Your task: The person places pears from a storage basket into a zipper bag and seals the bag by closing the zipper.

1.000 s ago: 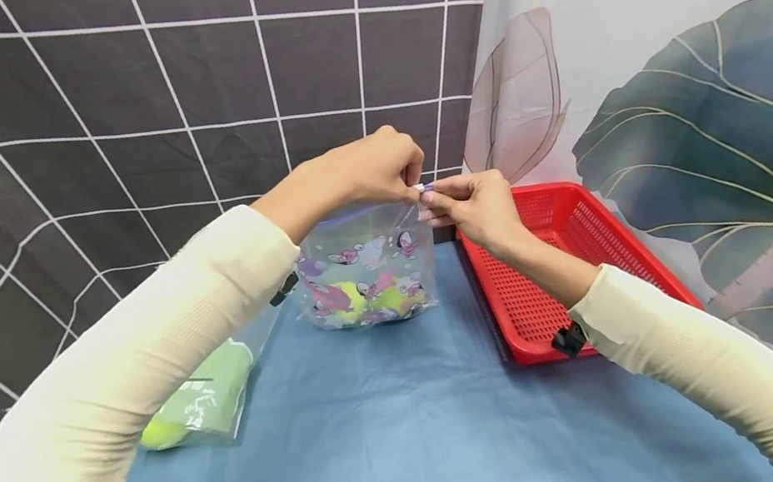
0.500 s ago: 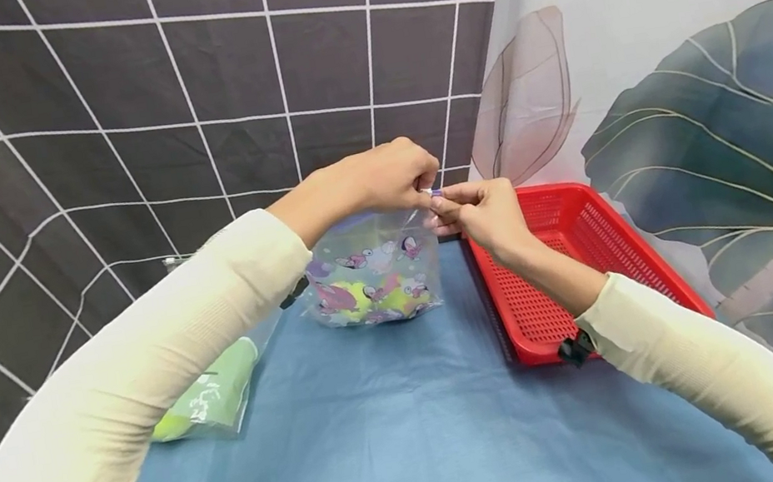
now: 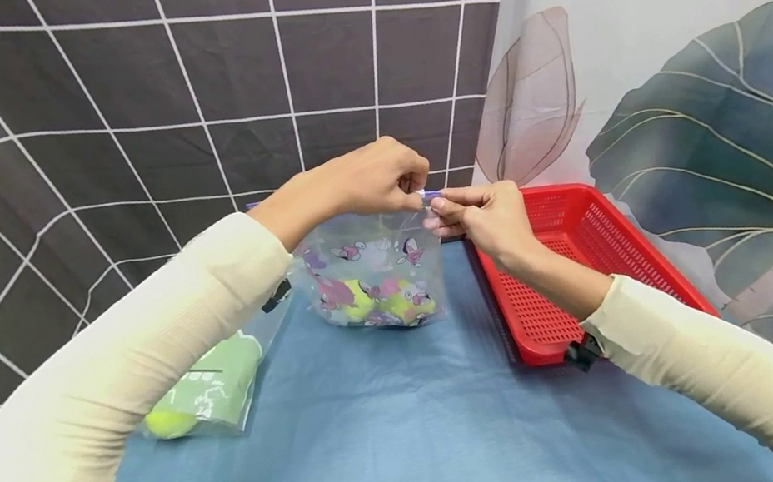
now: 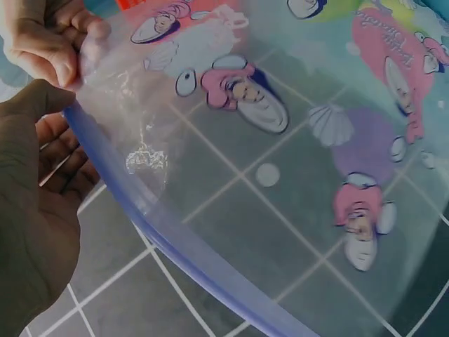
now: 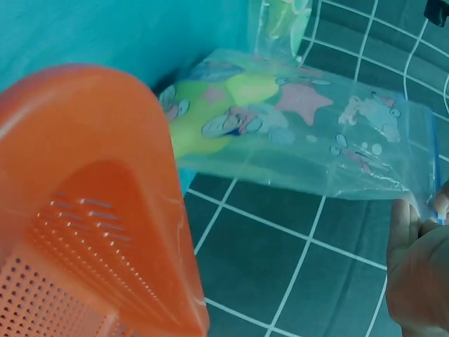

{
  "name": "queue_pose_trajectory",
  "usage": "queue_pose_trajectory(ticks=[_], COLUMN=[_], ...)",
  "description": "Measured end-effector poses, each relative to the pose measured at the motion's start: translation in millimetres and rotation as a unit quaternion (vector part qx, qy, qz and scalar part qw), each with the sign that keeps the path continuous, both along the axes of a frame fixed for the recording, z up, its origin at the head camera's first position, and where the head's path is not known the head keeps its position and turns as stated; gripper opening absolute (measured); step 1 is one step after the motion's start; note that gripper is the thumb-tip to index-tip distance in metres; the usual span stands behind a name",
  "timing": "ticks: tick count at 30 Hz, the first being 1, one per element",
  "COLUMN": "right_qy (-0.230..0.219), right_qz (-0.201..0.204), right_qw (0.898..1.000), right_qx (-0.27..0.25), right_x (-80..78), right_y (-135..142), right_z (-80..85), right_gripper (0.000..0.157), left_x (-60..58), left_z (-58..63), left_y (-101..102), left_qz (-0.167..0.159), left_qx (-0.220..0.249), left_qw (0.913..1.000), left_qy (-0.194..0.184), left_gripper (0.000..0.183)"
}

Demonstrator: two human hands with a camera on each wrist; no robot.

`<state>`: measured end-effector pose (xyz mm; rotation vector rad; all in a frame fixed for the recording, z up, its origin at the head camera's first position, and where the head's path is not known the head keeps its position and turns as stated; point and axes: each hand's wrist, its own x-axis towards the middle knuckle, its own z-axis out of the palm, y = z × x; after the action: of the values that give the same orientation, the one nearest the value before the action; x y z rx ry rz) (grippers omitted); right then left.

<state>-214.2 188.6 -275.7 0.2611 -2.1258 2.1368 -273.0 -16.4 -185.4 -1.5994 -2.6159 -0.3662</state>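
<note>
A clear zip bag (image 3: 377, 255) printed with pink and purple cartoon figures stands upright on the blue cloth, with yellow-green round things inside. My left hand (image 3: 377, 179) pinches its top edge near the right corner. Close beside it, my right hand (image 3: 492, 216) pinches the same corner between thumb and fingers. In the left wrist view, the blue zip strip (image 4: 168, 242) runs down and away from my left thumb. The right wrist view has the bag (image 5: 302, 133) stretched out sideways from my right hand (image 5: 421, 274). What lies under the fingertips is hidden.
A red perforated basket (image 3: 584, 243) stands right of the bag, under my right forearm. On the left lies another clear bag (image 3: 227, 384) with a green item and a yellow-green ball (image 3: 171, 423), partly behind my left sleeve. A dark gridded cloth (image 3: 327, 56) hangs behind.
My left hand has shifted slightly left from my right hand along the bag's top. The right hand keeps its pinch on the corner. The head view has turned a little.
</note>
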Motion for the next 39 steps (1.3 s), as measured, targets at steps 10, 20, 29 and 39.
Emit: queue_pose_trajectory(ticks=[10,20,29,39], right_qy=[0.019,0.018,0.011,0.012], right_qz=[0.004,0.004,-0.017,-0.036], right_qw=[1.000,1.000,0.999,0.997], right_qx=[0.012,0.006,0.042,0.064], right_x=[1.1,4.9,10.5,9.0], right_y=[11,21,41,54], right_z=[-4.0,-2.4,-0.1,0.9], right_gripper=[0.034,0.037,0.039,0.041], left_x=[-6.9,-4.7,-9.3,-10.7], left_z=[-6.9,-6.7,-8.2,-11.0], left_y=[-26,-58,-87,-114], left_qz=[0.029,0.053,0.075,0.100], left_qx=[0.014,0.033,0.035,0.036], left_qw=[0.9994,0.9980,0.9966,0.9943], left_qy=[-0.007,-0.005,-0.005,-0.002], left_gripper=[0.011,0.010,0.008,0.009])
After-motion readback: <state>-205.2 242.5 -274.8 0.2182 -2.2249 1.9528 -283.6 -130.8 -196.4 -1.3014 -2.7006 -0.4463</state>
